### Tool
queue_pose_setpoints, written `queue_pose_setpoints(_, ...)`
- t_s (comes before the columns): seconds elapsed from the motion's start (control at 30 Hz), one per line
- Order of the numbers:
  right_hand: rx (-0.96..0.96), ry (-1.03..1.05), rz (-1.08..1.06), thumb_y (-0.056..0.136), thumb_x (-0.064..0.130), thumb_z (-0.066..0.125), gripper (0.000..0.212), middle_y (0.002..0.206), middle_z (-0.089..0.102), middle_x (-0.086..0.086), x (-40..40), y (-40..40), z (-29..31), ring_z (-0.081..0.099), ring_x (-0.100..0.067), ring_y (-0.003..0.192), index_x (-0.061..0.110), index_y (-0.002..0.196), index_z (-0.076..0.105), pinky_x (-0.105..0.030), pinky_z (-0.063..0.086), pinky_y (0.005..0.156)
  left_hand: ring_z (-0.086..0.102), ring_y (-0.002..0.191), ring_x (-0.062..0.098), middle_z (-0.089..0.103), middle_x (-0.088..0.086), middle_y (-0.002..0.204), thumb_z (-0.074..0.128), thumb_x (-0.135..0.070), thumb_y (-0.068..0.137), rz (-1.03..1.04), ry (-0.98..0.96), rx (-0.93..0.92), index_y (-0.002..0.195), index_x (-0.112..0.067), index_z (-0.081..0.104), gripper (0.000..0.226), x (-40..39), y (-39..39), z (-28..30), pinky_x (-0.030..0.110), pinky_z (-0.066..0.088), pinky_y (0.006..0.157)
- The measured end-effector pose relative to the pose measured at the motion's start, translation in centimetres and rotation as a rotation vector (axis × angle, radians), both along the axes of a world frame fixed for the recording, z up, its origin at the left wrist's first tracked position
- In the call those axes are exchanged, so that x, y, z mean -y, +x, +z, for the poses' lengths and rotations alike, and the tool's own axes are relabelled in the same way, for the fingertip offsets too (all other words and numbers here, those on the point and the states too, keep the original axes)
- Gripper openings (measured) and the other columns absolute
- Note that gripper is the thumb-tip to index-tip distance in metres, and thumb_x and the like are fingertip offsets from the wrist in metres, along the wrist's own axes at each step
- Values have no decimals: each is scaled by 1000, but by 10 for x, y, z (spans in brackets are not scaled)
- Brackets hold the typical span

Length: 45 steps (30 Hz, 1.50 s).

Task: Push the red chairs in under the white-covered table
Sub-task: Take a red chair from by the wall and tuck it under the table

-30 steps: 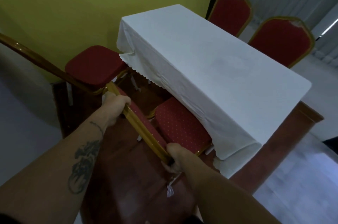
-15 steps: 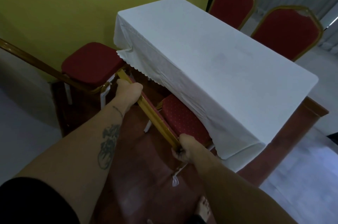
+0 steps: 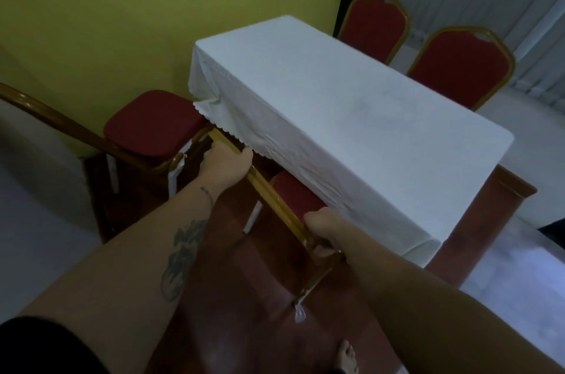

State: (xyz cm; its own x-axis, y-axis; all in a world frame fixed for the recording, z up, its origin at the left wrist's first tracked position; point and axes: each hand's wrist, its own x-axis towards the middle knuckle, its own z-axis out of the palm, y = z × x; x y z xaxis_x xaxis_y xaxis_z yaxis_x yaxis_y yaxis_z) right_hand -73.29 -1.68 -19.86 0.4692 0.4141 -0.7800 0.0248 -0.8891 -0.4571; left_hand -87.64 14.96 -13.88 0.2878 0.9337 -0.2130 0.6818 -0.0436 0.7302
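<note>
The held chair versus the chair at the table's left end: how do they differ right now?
The held chair has its seat mostly under the tablecloth; the end chair has its seat fully exposed. Both hands, left hand and right hand, grip the first; nobody touches the second. Both share red cushions and gold frames.

Near red chair (image 3: 293, 194) now further under the desk (image 3: 351, 116) vs 1 s ago — cloth edge hides more of the seat. Left hand (image 3: 224, 164) & right hand (image 3: 324, 230) have moved fwd with its gold backrest — both nearer the cloth.

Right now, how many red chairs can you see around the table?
4: one gripped chair at the near side, one chair beside it on the left, two across, left and right. More may be hidden.
</note>
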Motion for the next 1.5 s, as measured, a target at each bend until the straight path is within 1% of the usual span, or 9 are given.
queue_pose_setpoints(0.07,123,8,184,97,38,43,31,96,61,-16,-14,-4,24,70,-34,78,9,92,54,-43,64,66,62,69,18,66,1,75,56,-46,83,-85,45,-21,77,-14,66,34,-2,-20,10,27,41,51)
queue_pose_setpoints(0.17,322,107,354,96,35,46,28,84,57,-7,-40,-12,52,60,-23,72,16,78,55,-32,51,61,65,75,20,71,5,83,55,-25,80,-78,85,-57,86,-11,72,23,-19,-55,29,36,56,68)
queue_pose_setpoints(0.3,382,379,345,89,19,53,21,73,64,-7,-90,-29,88,61,-20,60,11,75,64,-27,48,58,62,86,22,67,1,92,54,-17,78,2,104,-40,87,-25,62,15,-49,-108,54,33,52,73)
queue_pose_setpoints(0.4,457,580,336,86,13,53,16,86,69,-1,-133,-49,117,66,-19,80,18,81,66,-34,56,73,63,79,29,69,8,85,53,-14,75,77,151,-54,73,-27,57,14,-73,-146,65,39,55,72)
queue_pose_setpoints(0.5,497,710,373,84,10,53,19,86,70,-1,-176,-70,137,68,-21,83,21,87,68,-41,59,79,65,85,27,69,9,96,54,-15,76,158,124,-53,86,-23,63,16,-96,-179,70,42,56,80)
queue_pose_setpoints(0.63,455,779,514,83,6,49,25,83,71,-5,-246,-90,143,69,-22,75,18,91,69,-36,58,67,64,95,25,69,8,100,55,-12,76,276,139,-42,99,-12,69,27,-135,-217,70,39,54,86)
queue_pose_setpoints(0.97,390,809,913,79,14,52,29,80,68,11,-446,-139,117,63,-10,66,29,96,71,-27,46,55,58,86,24,65,6,93,53,-9,81,465,196,-171,85,-15,69,18,-267,-264,66,32,44,74)
queue_pose_setpoints(1.27,321,672,1229,81,20,56,49,121,53,-3,-542,-227,83,52,-27,119,20,130,59,-36,46,91,57,88,21,70,9,104,52,-15,84,563,166,-234,98,-12,71,23,-353,-306,45,32,45,77)
queue_pose_setpoints(1.5,318,516,1306,83,30,64,63,131,49,-10,-592,-282,56,50,-31,123,20,142,46,-43,46,101,52,84,23,55,-3,89,54,-38,80,599,107,-97,87,-26,52,13,-430,-329,28,34,40,75)
